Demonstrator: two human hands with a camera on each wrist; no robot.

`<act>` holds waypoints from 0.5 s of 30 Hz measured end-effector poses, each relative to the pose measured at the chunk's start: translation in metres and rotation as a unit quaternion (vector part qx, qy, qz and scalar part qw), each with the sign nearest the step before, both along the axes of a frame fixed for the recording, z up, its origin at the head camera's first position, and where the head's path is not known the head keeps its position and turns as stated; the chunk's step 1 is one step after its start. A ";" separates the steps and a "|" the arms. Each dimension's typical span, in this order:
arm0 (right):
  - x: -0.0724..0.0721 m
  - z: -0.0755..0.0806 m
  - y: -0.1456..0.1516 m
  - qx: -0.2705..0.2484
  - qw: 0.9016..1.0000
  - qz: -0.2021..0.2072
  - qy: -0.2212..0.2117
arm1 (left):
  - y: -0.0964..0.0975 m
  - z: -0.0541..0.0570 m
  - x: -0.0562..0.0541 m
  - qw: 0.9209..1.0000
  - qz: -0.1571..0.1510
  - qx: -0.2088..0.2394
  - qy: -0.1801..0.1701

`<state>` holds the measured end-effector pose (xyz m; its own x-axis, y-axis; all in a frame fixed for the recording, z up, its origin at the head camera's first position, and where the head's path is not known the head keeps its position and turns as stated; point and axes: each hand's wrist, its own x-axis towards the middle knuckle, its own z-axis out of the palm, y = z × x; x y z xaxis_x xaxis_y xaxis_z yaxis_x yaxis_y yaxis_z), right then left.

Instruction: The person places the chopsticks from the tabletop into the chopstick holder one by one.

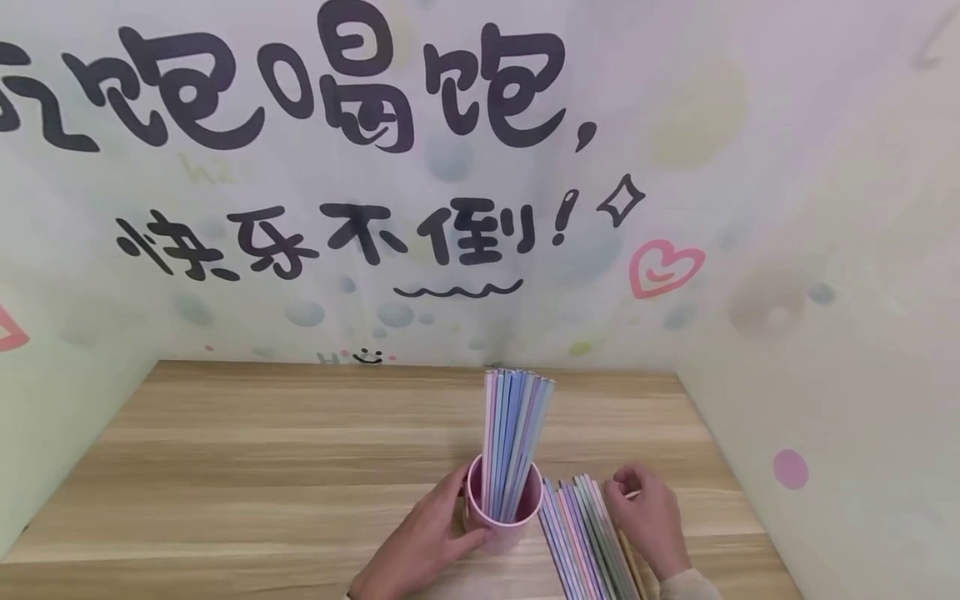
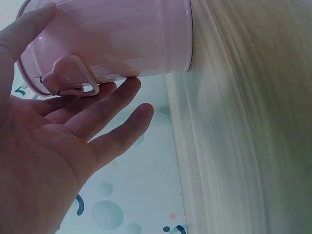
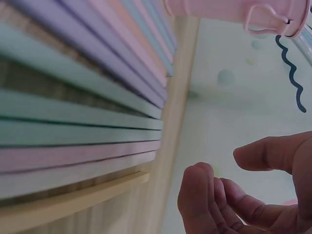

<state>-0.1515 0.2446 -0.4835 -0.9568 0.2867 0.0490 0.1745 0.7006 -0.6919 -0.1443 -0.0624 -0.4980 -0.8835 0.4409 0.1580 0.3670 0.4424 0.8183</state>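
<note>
The left hand (image 1: 420,533) grips a pink cup (image 1: 504,540) upright on the desk (image 1: 300,467); upright sticks (image 1: 512,442) lean inside. The left wrist view adds a loop handle (image 2: 87,71), concealed in the head view, and shows the fingers spread, thumb opposite. Flat sticks (image 1: 588,533) lie just right of the cup. Beside them, the right hand (image 1: 648,517) has bent fingers; only the right wrist view exposes the clear thumb gap.

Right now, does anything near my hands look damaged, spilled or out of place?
I see nothing spilled, and the cup shows no visible damage. One small oddity: the tan stick at the right end of the row of sticks does not match its pastel neighbours.
</note>
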 end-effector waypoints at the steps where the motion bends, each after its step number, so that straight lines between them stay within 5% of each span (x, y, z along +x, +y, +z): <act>1: 0.001 -0.001 0.002 0.001 1.000 0.001 -0.006 | 0.000 0.000 0.000 1.000 0.000 -0.001 0.000; 15: 0.013 -0.021 0.020 0.048 0.997 0.014 -0.060 | -0.001 0.000 0.001 1.000 -0.001 0.000 0.009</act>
